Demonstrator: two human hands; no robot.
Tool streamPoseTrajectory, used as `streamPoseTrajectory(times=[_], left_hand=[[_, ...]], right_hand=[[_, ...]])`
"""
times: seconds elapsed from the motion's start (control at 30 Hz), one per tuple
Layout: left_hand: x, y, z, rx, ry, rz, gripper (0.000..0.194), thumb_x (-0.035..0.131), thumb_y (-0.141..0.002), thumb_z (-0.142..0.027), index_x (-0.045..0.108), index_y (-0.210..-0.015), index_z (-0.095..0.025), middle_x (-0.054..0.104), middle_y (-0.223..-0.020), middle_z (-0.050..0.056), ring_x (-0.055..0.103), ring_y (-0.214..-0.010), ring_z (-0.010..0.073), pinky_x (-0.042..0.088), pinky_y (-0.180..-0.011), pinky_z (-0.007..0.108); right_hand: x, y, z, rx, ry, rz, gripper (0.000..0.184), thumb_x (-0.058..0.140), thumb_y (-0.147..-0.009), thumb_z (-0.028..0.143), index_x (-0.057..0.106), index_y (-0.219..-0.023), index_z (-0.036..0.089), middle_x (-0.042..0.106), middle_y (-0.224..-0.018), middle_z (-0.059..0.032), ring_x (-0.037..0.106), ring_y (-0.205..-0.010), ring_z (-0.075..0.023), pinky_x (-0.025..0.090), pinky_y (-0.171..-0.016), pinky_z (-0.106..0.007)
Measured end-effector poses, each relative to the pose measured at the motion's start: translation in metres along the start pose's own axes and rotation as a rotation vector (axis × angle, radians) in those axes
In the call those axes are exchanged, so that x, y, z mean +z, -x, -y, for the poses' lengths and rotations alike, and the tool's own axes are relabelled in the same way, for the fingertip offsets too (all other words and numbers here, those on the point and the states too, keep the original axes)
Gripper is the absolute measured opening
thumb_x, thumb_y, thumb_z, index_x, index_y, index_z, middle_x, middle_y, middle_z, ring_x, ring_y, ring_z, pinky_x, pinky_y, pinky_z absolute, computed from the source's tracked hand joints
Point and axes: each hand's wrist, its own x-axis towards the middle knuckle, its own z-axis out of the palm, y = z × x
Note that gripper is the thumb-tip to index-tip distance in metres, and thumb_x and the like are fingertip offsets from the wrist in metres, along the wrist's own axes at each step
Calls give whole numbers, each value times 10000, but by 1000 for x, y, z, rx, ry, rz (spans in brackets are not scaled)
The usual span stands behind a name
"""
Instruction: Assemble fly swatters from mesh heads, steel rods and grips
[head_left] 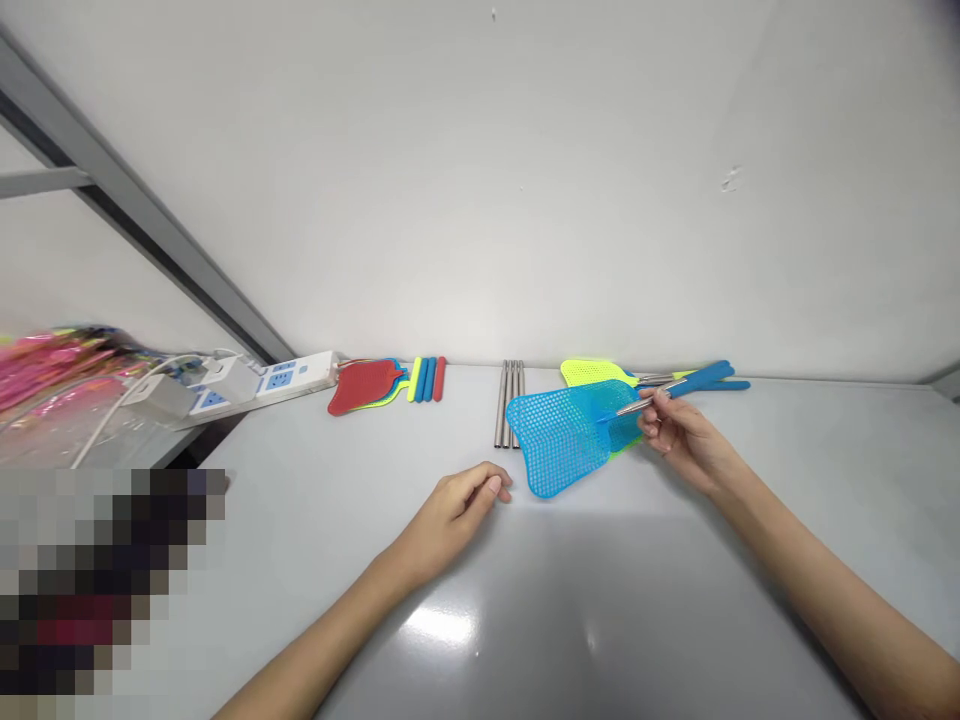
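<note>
My right hand is closed around the metal shaft of a blue fly swatter, just by its blue handle. The swatter's mesh head hangs over the table, pointing left. Beneath and behind it lie a yellow-green fly swatter and other swatters with blue handles, partly covered. My left hand rests to the left of the mesh head, apart from it. Its fingers are loosely curled with the thumb against them, and nothing shows in them. Several metal tubes lie side by side behind it.
A red swatter head tops a small stack near the wall. Several coloured handle grips lie beside it. At left are a white power strip with plugged-in adapters and clear bags of pink items. A wall borders the grey table.
</note>
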Motion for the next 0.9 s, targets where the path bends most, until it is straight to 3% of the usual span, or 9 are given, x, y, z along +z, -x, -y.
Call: streamPoseTrajectory(times=[0.27, 0.47, 0.73, 0.9], left_hand=[[-13, -5, 11, 92, -306, -96, 253, 349, -866, -299, 590, -907, -235, 603, -878, 37, 537, -826, 202, 399, -754, 305], [-38, -12, 25, 135, -534, -217, 253, 341, -870, -319, 558, -953, -219, 561, -988, 56, 495, -977, 222, 355, -882, 335], [-82, -17, 61, -51, -847, -429, 381, 342, -845, -409, 496, -1102, -174, 461, -1180, 111, 415, -1121, 256, 329, -947, 383], [-103, -17, 85, -147, -925, -520, 492, 351, -822, -439, 433, -1190, -123, 356, -1287, 177, 281, -1216, 326, 257, -977, 467]], right_hand=[[-27, -8, 14, -46, 30, -119, 207, 645, -727, 374, 636, -849, 207, 523, -612, 31, 470, -516, -69, 413, -416, -150], [-55, -14, 21, 26, 64, -233, 162, 621, -764, 331, 648, -852, 197, 610, -644, 18, 539, -524, -71, 456, -413, -135], [-72, -18, 15, 177, 109, -347, 97, 558, -809, 210, 629, -755, 172, 656, -656, -36, 601, -496, -117, 488, -366, -178], [-60, -14, 23, 181, 97, -286, 198, 424, -860, 155, 622, -862, 166, 661, -974, -82, 646, -683, -148, 534, -469, -217]])
